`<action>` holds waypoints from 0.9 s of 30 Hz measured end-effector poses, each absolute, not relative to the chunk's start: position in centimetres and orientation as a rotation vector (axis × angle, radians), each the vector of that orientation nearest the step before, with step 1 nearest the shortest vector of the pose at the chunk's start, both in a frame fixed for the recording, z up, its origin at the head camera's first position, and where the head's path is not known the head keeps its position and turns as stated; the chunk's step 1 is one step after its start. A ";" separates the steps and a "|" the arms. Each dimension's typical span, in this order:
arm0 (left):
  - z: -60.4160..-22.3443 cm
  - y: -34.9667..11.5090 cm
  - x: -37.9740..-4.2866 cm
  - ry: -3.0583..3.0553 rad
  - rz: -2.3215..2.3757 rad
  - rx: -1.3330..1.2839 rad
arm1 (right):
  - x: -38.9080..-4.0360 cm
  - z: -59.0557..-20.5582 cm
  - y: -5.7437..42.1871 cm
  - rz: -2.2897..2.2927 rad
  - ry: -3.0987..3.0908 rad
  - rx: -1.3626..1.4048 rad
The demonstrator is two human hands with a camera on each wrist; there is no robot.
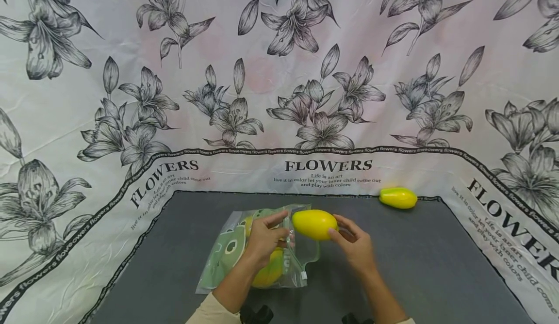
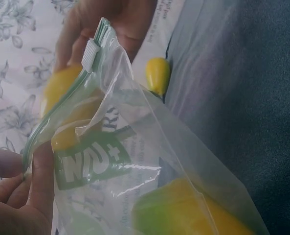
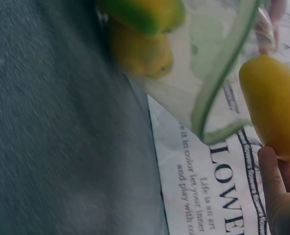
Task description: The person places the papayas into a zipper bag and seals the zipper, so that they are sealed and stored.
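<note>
We see a flower-print cloth (image 1: 262,79) filling the upper frame above a grey table (image 1: 436,270), with a clear bag (image 1: 227,249) lying at lower centre. At the bag's right, the left hand (image 1: 264,239) pinches its green rim (image 3: 220,73); apart from it at centre right, the right hand (image 1: 355,246) grips one end of the held fruit (image 1: 315,224), thumb against fingers. That yellow piece is at the bag's mouth; we cannot tell whether its tip has passed the rim. Smooth and held at one end only, it could, we judge, slip and roll across the table. The thin rim could also fold under the tip and block the way. Inside the bag, the bagged fruit (image 1: 268,271) might drag the mouth narrow if the left hand's pinch loosened. The loose fruit (image 1: 398,198), by the cloth at right, could roll if knocked. The small white slider (image 1: 304,275), at the mouth's lower corner, might catch on passing skin.
</note>
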State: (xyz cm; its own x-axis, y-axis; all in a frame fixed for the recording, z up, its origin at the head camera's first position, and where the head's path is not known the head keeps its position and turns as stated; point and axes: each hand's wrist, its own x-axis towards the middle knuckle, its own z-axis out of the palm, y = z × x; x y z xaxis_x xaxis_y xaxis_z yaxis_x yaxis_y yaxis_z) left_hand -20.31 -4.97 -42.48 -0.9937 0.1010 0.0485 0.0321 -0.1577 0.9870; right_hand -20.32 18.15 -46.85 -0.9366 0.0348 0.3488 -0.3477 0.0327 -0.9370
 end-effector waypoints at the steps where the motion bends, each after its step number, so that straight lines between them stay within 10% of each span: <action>1: -42.5 -5.0 -20.3 2.012 2.350 0.154 | -20.4 -47.0 17.9 1.991 -2.034 0.325; 27: -42.3 -4.7 -20.3 1.992 2.355 0.183 | -19.9 -46.2 12.2 1.994 -2.206 0.457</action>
State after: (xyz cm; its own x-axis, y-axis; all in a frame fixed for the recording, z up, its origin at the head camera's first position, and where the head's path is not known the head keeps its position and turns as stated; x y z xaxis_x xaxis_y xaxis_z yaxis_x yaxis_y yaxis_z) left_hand -20.26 -4.75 -42.31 -0.9917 0.1156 0.0567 0.0367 -0.1681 0.9851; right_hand -19.86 12.25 -46.25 -0.9452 -0.1340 0.2979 -0.3098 0.0793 -0.9475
